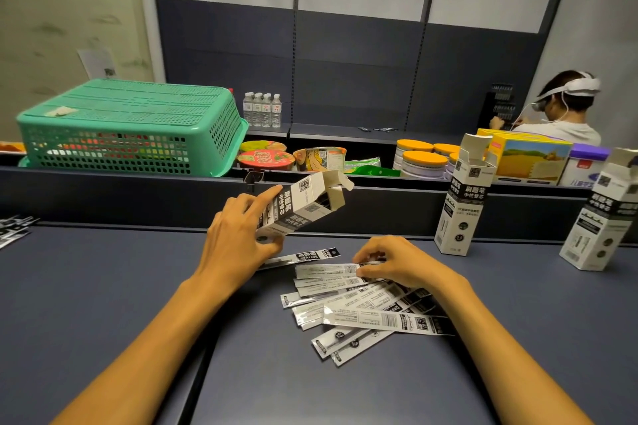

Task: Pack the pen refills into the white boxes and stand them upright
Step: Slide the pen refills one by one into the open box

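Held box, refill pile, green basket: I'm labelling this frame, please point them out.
held box (297, 209), head view, printed side panel
refill pile (366, 307), head view, a middle packet
green basket (131, 121), head view, upturned base

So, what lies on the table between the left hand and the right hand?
In the head view, one refill packet lies between the left hand and right hand; otherwise bare table.
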Demonstrator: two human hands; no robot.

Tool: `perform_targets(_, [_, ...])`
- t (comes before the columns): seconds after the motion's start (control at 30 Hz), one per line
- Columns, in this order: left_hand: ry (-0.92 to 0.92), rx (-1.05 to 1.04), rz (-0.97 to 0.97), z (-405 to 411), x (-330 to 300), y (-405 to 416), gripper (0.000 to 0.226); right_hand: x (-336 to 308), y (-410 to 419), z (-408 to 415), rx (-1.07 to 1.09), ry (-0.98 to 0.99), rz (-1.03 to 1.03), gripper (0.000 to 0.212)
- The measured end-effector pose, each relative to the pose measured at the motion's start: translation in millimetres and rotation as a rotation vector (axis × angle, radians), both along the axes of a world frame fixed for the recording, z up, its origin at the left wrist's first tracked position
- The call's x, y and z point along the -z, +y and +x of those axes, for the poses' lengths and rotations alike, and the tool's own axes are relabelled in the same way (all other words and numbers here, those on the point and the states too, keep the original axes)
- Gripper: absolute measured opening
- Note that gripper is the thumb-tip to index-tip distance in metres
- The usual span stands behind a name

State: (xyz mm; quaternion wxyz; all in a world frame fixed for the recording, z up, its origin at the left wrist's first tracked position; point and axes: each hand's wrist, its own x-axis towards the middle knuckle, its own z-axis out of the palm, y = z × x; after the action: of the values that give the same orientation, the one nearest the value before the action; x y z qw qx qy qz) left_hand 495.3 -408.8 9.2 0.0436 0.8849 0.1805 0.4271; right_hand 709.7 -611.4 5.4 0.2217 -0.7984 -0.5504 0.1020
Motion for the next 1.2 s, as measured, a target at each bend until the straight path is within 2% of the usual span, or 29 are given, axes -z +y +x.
perform_targets(0.17, [0.001, 0.006, 0.0, 0.2, -0.2, -0.6, 0.082, 1.0, 1.6, 1.1, -0.001, 0.018, -0.016, 0.01])
perform_targets(0.37, [0.005, 0.004, 0.004, 0.2, 0.1, -0.5, 0.083, -2.4, 1.0, -1.0, -0.004, 0.078, -0.029, 0.014])
perform_targets(0.5, [0.008, 0.002, 0.0, 0.1, 0.1, 0.0, 0.084, -6.8, 0.1, -4.9, -0.031, 0.05, -0.088, 0.026])
perform_targets(0.67, [0.01, 0.003, 0.008, 0.3, 0.8, 0.6, 0.083, -6.6, 0.4, -6.5, -0.026, 0.068, -0.088, 0.007])
perform_targets(0.87, [0.005, 0.002, 0.005, 0.0, 0.6, 1.0, 0.083, -4.6, -0.4, -7.8, -0.024, 0.135, -0.02, 0.014])
perform_targets(1.07, [0.0, 0.002, 0.009, 0.2, -0.1, 0.6, 0.083, -9.2, -1.6, -9.5, -0.001, 0.031, 0.051, 0.024])
perform_targets(1.2, [-0.005, 0.0, 0.009, -0.7, 0.0, 1.1, 0.084, -15.0, -7.1, -9.2, 0.021, -0.036, 0.133, 0.017])
